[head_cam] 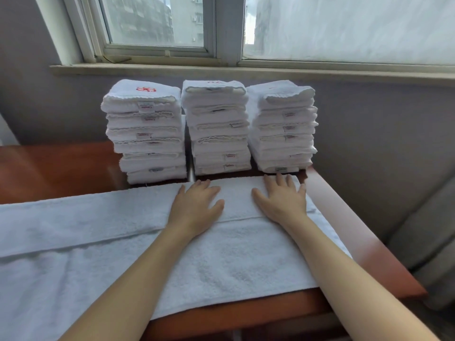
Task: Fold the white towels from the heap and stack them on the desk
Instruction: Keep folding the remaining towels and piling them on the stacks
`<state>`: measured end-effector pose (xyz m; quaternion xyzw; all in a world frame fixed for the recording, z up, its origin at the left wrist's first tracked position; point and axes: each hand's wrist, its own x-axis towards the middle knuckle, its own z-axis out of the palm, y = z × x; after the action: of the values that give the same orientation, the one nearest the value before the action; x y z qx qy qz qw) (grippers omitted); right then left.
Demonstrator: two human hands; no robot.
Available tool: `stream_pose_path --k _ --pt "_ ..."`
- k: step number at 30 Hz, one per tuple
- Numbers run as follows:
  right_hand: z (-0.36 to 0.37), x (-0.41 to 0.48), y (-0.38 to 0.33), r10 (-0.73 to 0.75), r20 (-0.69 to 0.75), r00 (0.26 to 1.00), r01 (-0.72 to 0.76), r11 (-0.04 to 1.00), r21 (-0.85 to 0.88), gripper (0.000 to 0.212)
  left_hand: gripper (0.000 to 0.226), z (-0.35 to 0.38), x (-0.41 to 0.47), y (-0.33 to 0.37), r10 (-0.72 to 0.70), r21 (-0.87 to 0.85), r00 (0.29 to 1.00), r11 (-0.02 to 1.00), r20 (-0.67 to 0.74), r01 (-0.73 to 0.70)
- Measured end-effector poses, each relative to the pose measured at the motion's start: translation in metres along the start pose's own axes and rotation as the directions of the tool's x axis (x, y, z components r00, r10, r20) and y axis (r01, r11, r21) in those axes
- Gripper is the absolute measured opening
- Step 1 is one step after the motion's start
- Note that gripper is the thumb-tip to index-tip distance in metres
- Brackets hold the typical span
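Towel [221, 262], white, one: spread lengthwise across the near part of the desk [364, 232], its right end reaching close to the desk's right edge, its left end running out of view. Far long side folded over toward the middle, forming a doubled band whose edge crosses the cloth from left to right.

Left hand [197, 203]: palm down on the folded band, fingers held loosely together, thumb apart. Right hand [283, 200]: palm down on the same band near the towel's right end, fingers spread, fingertips just short of the towel's far edge. Neither hand grips cloth.

Folded towels, white, three stacks along the far edge of the desk: left stack [145, 134], top piece bearing a red embroidered mark; middle stack [219, 129]; right stack [283, 129]. Stacks stand side by side, nearly touching, labels facing forward.

Window [157, 23] with sill above the stacks; grey wall [381, 124] behind the desk.
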<state>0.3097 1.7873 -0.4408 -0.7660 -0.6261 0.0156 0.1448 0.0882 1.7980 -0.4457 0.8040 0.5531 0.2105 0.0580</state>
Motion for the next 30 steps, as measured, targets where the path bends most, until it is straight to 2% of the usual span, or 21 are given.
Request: stream_pose_path --k 2,3,5,8,10,12,15,19,21,25,28,30 --pt "-0.008 -0.01 -0.003 -0.106 -0.205 0.973 0.126 0.988 0.085 0.04 0.026 -0.007 -0.011 0.006 0.043 -0.134 0.978 0.988 -0.205 -0.071" --pt "-0.011 -0.017 -0.004 -0.18 -0.29 0.94 0.222 0.968 0.119 0.03 0.02 -0.012 -0.017 0.01 0.076 -0.147 0.964 0.982 -0.254 -0.116" --pt "-0.018 -0.034 -0.005 -0.312 -0.365 0.877 0.393 0.903 0.171 0.022 0.019 -0.019 -0.03 0.016 0.158 -0.147 0.968 0.971 -0.196 -0.188" --pt "-0.025 -0.074 -0.002 -0.391 -0.311 0.866 0.473 0.842 0.258 0.019 0.04 -0.021 -0.059 0.021 0.207 -0.114 0.974 0.974 0.086 -0.197" --pt "-0.023 -0.102 0.007 -0.41 -0.306 0.859 0.494 0.822 0.284 0.019 0.054 -0.019 -0.084 0.023 0.214 -0.058 0.956 0.977 0.202 -0.206" --pt "-0.023 -0.127 0.014 -0.428 -0.229 0.875 0.482 0.819 0.311 0.024 0.065 -0.019 -0.107 0.026 0.225 -0.023 0.937 0.974 0.266 -0.227" --pt "-0.024 -0.149 0.02 -0.451 -0.029 0.892 0.441 0.856 0.27 0.043 0.083 -0.023 -0.13 0.029 0.247 0.032 0.914 0.962 0.321 -0.271" --pt "-0.026 -0.162 0.025 -0.468 0.072 0.881 0.452 0.877 0.163 0.056 0.096 -0.029 -0.146 0.026 0.324 0.061 0.874 0.927 0.362 -0.369" --pt "-0.026 -0.168 0.026 -0.474 0.105 0.874 0.459 0.877 0.139 0.064 0.094 -0.031 -0.153 0.022 0.355 0.064 0.864 0.914 0.358 -0.402" --pt "-0.031 -0.184 0.031 -0.527 0.118 0.842 0.507 0.846 0.164 0.084 0.069 -0.032 -0.164 0.022 0.409 -0.016 0.875 0.908 0.258 -0.419" --pt "-0.04 -0.192 0.04 -0.527 0.086 0.846 0.491 0.831 0.263 0.068 0.049 -0.035 -0.171 0.025 0.383 -0.208 0.903 0.915 0.192 -0.344" --pt "-0.052 -0.194 0.05 -0.491 0.095 0.866 0.415 0.812 0.409 0.049 0.035 -0.039 -0.174 0.026 0.335 -0.333 0.926 0.905 0.175 -0.265"
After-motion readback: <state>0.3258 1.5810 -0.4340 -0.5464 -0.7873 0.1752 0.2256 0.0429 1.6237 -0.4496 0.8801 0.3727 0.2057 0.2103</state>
